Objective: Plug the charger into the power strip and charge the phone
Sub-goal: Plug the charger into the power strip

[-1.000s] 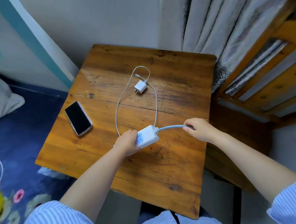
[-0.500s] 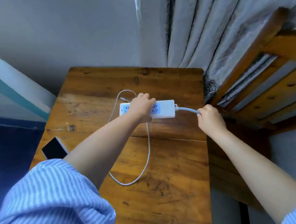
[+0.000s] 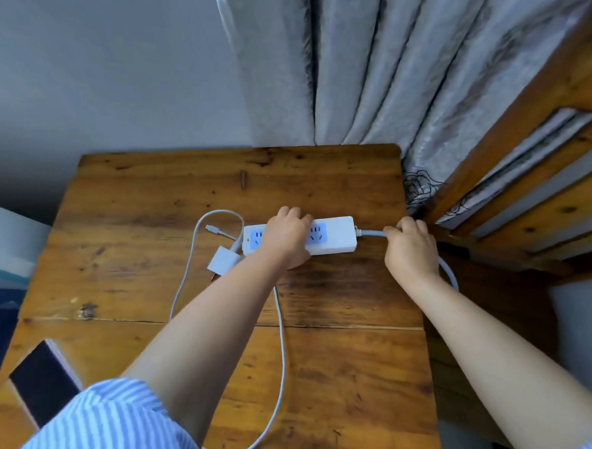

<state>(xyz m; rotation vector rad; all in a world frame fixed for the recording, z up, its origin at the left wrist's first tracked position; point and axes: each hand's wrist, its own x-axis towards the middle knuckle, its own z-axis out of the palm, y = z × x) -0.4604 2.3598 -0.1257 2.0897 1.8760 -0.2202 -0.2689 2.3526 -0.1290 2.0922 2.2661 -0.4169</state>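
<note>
A white power strip [image 3: 336, 236] with blue sockets lies across the far part of the wooden table [image 3: 346, 359]. My left hand [image 3: 286, 236] grips its middle from above. My right hand [image 3: 409, 249] is closed around the strip's pale blue cord [image 3: 370, 233] at the table's right edge. The white charger [image 3: 222, 260] lies just left of the strip, unplugged, touching its end. Its white cable [image 3: 280, 345] loops over the table, with the free connector [image 3: 214, 229] near the strip's left end. The black phone [image 3: 42, 381] lies at the near left, partly hidden by my striped sleeve.
Grey curtains [image 3: 365, 66] hang behind the table. A wooden frame with slats [image 3: 543, 184] stands close on the right. A grey wall [image 3: 91, 80] is at the back left. The strip's cord drops off the table's right side.
The power strip was carried from the near middle of the table to the far part and set down beside the charger. Both hands kept their hold. The view has tilted forward.
</note>
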